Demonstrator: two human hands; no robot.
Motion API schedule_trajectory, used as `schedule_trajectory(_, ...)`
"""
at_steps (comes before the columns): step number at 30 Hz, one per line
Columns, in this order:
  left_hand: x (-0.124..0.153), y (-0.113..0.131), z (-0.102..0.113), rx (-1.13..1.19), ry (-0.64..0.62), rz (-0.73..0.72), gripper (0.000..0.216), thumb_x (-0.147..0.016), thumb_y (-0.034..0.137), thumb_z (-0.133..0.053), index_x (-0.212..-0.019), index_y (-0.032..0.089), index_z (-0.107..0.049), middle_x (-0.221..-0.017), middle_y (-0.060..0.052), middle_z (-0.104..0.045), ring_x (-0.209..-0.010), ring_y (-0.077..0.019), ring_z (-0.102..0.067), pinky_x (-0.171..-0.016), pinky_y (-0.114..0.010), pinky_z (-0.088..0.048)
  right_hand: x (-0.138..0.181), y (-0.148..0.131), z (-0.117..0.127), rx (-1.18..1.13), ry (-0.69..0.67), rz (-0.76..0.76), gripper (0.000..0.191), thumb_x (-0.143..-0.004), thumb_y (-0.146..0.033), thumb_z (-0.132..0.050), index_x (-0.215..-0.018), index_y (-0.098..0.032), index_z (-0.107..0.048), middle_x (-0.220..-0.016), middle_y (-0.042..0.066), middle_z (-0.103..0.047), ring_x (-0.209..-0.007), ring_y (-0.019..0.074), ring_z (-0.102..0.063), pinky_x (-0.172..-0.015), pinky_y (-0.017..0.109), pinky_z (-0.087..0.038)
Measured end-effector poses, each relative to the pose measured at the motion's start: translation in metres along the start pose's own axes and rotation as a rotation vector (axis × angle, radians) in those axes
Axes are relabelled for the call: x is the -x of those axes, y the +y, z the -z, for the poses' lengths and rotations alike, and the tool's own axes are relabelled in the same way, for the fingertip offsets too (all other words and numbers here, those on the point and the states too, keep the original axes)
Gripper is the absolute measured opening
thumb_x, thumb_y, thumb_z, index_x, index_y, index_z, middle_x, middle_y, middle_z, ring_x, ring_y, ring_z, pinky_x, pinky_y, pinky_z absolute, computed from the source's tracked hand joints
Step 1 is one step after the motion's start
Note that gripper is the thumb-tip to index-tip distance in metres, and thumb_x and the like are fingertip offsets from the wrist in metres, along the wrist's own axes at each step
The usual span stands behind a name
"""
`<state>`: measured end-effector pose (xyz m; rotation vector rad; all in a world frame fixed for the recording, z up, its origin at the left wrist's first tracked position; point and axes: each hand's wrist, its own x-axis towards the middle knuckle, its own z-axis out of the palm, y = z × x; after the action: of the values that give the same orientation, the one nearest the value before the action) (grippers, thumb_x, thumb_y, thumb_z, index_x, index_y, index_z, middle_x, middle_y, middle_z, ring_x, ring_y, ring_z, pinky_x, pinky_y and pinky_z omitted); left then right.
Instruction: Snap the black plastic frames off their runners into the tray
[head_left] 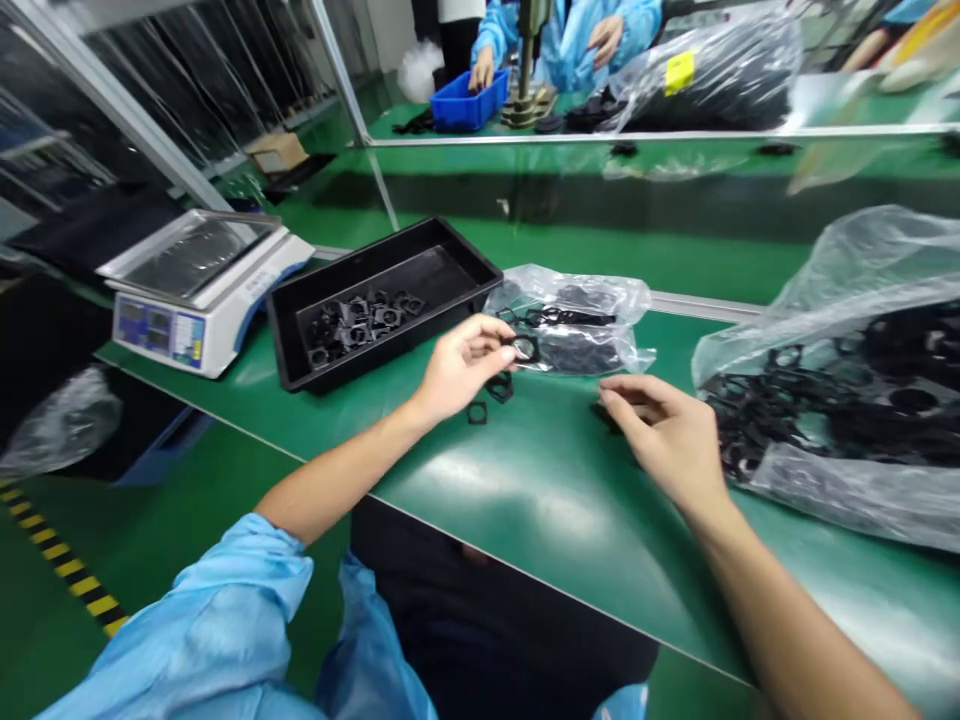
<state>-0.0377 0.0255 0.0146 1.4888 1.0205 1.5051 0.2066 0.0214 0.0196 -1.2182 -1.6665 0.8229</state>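
Carefully, the left hand is pinching a light, stiff-looking black plastic square frame by its edge beside the clear plastic bag, while the right hand is hovering half-open above the green mat.

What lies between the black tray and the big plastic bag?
In the head view, a smaller clear plastic bag of black frames lies between the black tray and the big bag.

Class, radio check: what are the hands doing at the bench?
Left hand pinching black square frame; right hand over another frame; plastic bag of frames alongside.
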Motion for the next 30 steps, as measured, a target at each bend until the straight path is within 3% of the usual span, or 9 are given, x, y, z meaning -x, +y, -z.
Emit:
schedule_trajectory(4,-0.01,0.021,0.072,-0.425,0.204,-0.178,0.027,-0.085,0.04,-0.071,-0.099,0.018,-0.065,-0.081,0.0,-0.067,-0.073,-0.0116,-0.067,-0.074,-0.024,-0.055,-0.002,0.007,0.0,0.252,-0.063,0.201,0.012,-0.086,-0.024,-0.061,-0.086,-0.021,-0.073,-0.085,0.006,-0.076,-0.068,0.0204,-0.07,-0.072,0.036,-0.059)
schedule_trajectory(8,-0.016,0.028,0.152,-0.838,0.422,-0.168,0.019,-0.086,0.031,-0.064,-0.1,0.018,-0.066,-0.077,0.001,-0.063,-0.071,-0.013,-0.063,-0.072,-0.025,-0.053,-0.001,0.007,0.001,0.385,-0.059,0.286,0.015,-0.088,-0.022,-0.056,-0.086,-0.021,-0.071,-0.082,0.007,-0.074,-0.067,0.0208,-0.068,-0.069,0.035,-0.055)
schedule_trajectory(10,-0.019,0.026,0.183,-1.021,0.438,-0.105,0.019,-0.085,0.028,-0.062,-0.101,0.019,-0.067,-0.077,-0.001,-0.064,-0.071,-0.0149,-0.062,-0.076,-0.029,-0.054,-0.001,0.006,0.002,0.423,-0.044,0.299,0.016,-0.089,-0.023,-0.055,-0.086,-0.021,-0.071,-0.082,0.007,-0.073,-0.069,0.0217,-0.068,-0.068,0.035,-0.053)
schedule_trajectory(12,-0.019,0.025,0.2,-1.163,0.356,-0.055,0.021,-0.084,0.026,-0.061,-0.102,0.018,-0.068,-0.081,-0.004,-0.066,-0.075,-0.019,-0.064,-0.082,-0.036,-0.055,-0.001,0.005,0.003,0.464,-0.041,0.299,0.018,-0.09,-0.024,-0.054,-0.088,-0.021,-0.071,-0.082,0.007,-0.073,-0.073,0.023,-0.068,-0.069,0.035,-0.052)
schedule_trajectory(15,-0.009,0.029,0.192,-1.289,0.258,-0.15,0.021,-0.085,0.025,-0.061,-0.103,0.019,-0.07,-0.101,-0.011,-0.071,-0.1,-0.0278,-0.066,-0.097,-0.046,-0.051,-0.001,0.004,0.004,0.562,-0.039,0.268,0.02,-0.091,-0.024,-0.052,-0.09,-0.02,-0.072,-0.083,0.008,-0.071,-0.08,0.0251,-0.067,-0.072,0.036,-0.051)
schedule_trajectory(17,0.009,0.032,0.167,-1.285,0.225,-0.275,0.02,-0.089,0.026,-0.059,-0.105,0.02,-0.069,-0.112,-0.012,-0.071,-0.112,-0.0296,-0.063,-0.103,-0.049,-0.048,-0.001,0.003,0.005,0.664,-0.047,0.222,0.022,-0.091,-0.024,-0.051,-0.092,-0.019,-0.073,-0.087,0.01,-0.071,-0.087,0.0271,-0.066,-0.071,0.036,-0.05)
schedule_trajectory(20,0.047,0.028,0.119,-1.194,0.028,-0.373,0.018,-0.093,0.028,-0.059,-0.106,0.021,-0.069,-0.11,-0.009,-0.073,-0.11,-0.0267,-0.065,-0.104,-0.048,-0.049,-0.002,0.0,0.008,0.836,-0.093,0.139,0.025,-0.091,-0.021,-0.049,-0.095,-0.019,-0.074,-0.099,0.014,-0.069,-0.096,0.03,-0.063,-0.065,0.035,-0.047)
schedule_trajectory(25,0.102,0.011,0.076,-1.105,-0.234,-0.217,0.032,-0.099,0.032,-0.053,-0.128,0.023,-0.063,-0.128,-0.01,-0.069,-0.119,-0.026,-0.063,-0.104,-0.047,-0.051,-0.002,-0.008,0.012,0.981,-0.252,0.086,0.025,-0.092,-0.021,-0.049,-0.095,-0.018,-0.074,-0.096,0.014,-0.069,-0.093,0.0295,-0.059,-0.068,0.036,-0.048)
schedule_trajectory(30,0.133,0.017,0.077,-1.142,-0.202,-0.146,0.028,-0.099,0.032,-0.051,-0.12,0.022,-0.067,-0.129,-0.011,-0.069,-0.118,-0.0263,-0.063,-0.105,-0.047,-0.049,0.0,-0.007,0.005,0.917,-0.27,0.099,0.023,-0.093,-0.017,-0.049,-0.093,-0.013,-0.072,-0.097,0.018,-0.071,-0.099,0.0329,-0.059,-0.076,0.04,-0.05)
